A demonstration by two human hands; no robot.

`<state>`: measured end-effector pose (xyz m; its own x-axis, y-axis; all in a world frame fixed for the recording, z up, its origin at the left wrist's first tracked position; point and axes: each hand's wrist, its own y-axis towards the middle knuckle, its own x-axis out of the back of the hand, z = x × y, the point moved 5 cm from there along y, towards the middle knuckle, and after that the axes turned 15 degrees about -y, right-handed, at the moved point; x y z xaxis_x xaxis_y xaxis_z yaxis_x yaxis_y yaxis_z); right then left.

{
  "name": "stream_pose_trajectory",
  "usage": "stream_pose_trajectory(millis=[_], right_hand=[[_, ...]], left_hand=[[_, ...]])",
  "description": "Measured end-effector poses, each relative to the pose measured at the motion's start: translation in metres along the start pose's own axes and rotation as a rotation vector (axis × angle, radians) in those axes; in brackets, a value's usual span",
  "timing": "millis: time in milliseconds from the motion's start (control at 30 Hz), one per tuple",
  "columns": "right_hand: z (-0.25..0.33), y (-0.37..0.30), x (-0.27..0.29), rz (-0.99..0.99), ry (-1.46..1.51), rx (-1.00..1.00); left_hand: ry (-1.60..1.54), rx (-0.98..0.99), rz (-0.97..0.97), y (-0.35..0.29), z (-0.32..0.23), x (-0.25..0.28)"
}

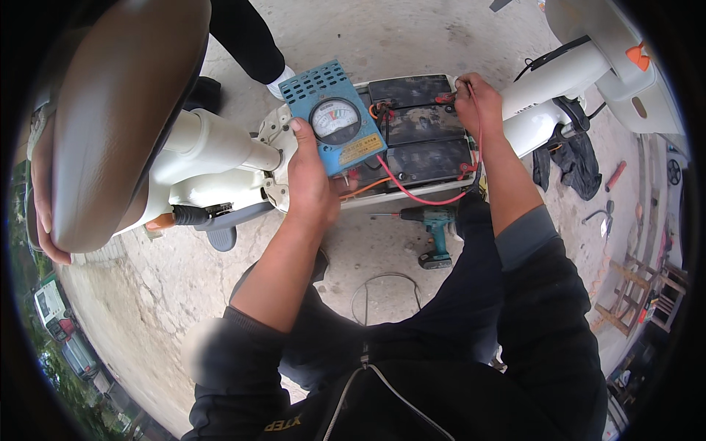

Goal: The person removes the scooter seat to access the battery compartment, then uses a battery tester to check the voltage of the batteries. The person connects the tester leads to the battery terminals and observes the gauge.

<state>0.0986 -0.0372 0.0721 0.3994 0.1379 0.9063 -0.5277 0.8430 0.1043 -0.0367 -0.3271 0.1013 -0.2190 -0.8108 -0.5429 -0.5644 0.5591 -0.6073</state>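
Pale, cracked concrete floor [147,316] spreads beneath us, curving toward the dark rim of our view. Our left hand [309,180] grips a blue metal box meter with a round white dial and slotted vents [334,117], thumb laid over its near-left edge. We see the meter tilted above the left part of a row of black rectangular batteries [419,125]. Our right hand [479,110] pinches a thin red cable [419,200] at the batteries' far right end, beside a red terminal fitting [445,97]; we cannot tell whether the fingertips touch that fitting. From the meter, the cable sags across the near battery and rises to this hand. Around the batteries runs the white body of a scooter [537,88], its brown padded seat [132,117] to our left. Nearer us, a teal-and-black cordless drill [434,231] lies on the concrete. Beyond the meter stands another person's black-trousered leg [246,40]; crumpled black cloth [577,165] lies rightward.
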Motion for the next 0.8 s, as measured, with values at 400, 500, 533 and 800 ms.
stream_pose_trajectory(millis=[400, 500, 533, 800], right_hand=[[-0.011, -0.001, 0.016, -0.040, 0.154, -0.004], [-0.011, -0.006, 0.018, 0.020, 0.050, 0.025], [-0.011, -0.007, 0.018, 0.031, 0.046, 0.030], [-0.014, -0.011, 0.007, 0.045, 0.044, 0.046]], left_hand=[[-0.068, -0.049, -0.071, -0.001, -0.003, 0.008], [-0.055, -0.056, -0.062, -0.001, -0.003, 0.007], [-0.053, -0.055, -0.061, -0.002, -0.002, 0.006], [0.017, -0.011, -0.041, -0.004, 0.001, 0.002]])
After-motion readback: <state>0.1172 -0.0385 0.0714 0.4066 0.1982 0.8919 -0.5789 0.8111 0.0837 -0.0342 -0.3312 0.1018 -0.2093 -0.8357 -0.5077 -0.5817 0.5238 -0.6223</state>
